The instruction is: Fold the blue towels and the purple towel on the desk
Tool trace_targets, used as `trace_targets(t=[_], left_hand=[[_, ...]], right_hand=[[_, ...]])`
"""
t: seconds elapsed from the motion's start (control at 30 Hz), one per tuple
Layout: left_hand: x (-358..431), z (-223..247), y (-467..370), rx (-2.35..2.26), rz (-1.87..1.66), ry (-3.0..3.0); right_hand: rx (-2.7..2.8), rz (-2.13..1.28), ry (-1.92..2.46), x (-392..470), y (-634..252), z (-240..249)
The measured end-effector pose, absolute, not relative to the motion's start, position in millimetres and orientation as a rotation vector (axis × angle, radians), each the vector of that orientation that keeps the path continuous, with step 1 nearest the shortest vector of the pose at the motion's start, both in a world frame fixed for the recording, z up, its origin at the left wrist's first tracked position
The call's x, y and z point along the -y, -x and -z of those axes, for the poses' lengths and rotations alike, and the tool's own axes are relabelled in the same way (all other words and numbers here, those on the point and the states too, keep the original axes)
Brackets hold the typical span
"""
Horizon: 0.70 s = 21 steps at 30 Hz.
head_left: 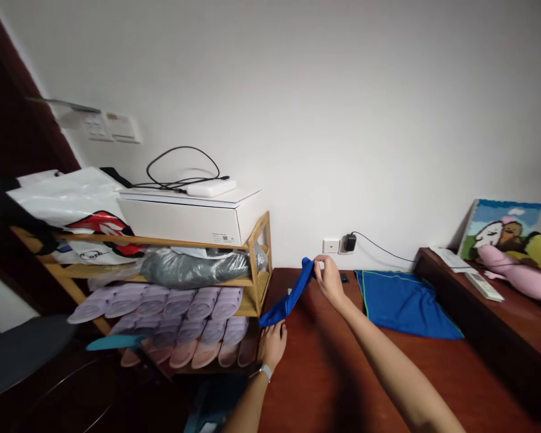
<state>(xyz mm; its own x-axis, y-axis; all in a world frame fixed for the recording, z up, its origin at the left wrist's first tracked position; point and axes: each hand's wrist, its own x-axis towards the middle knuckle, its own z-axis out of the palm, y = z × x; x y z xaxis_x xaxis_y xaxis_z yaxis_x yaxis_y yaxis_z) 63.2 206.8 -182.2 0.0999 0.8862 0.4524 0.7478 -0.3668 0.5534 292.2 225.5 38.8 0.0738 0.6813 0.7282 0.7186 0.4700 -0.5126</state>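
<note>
A narrow, folded blue cloth slants between my two hands above the reddish-brown wooden tabletop. My right hand pinches its upper end between thumb and fingers. At the lower end, beside the shelf's corner, my left hand has its fingers closed at the cloth's edge; the fingertips are partly hidden. A white band circles the left wrist. Right of my right hand, a larger blue cloth with a light green edge lies spread on the table, slightly wrinkled.
A wooden rack on the left holds several slippers, a plastic-wrapped grey bundle and a white box. A charger is plugged in at the wall. On the raised right ledge are a remote and a pink plush toy.
</note>
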Motion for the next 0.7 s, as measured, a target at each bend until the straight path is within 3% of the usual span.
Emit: trace_targets(t=[0.17,0.3,0.47,0.7], left_hand=[[-169.4,165.0,-72.4,-1.638,-1.561,-1.606],[-123.6,119.7,-97.3,-1.428,-1.634,-1.454],[-84.8,57.1,-117.0,-1.038,-1.385,-1.621],[-30.0,40.9,-95.2,-0.927,-1.339,-1.187]], right_hand=[[1.551,0.076,0.997,-160.7,-310.9,-141.4],[1.673,0.188,0.972,-106.7,-311.2,-204.5],[1.98,0.5,1.157,-41.9,-313.9,-246.4],[1.805,0.661,1.543,9.3,-373.0,-278.9]])
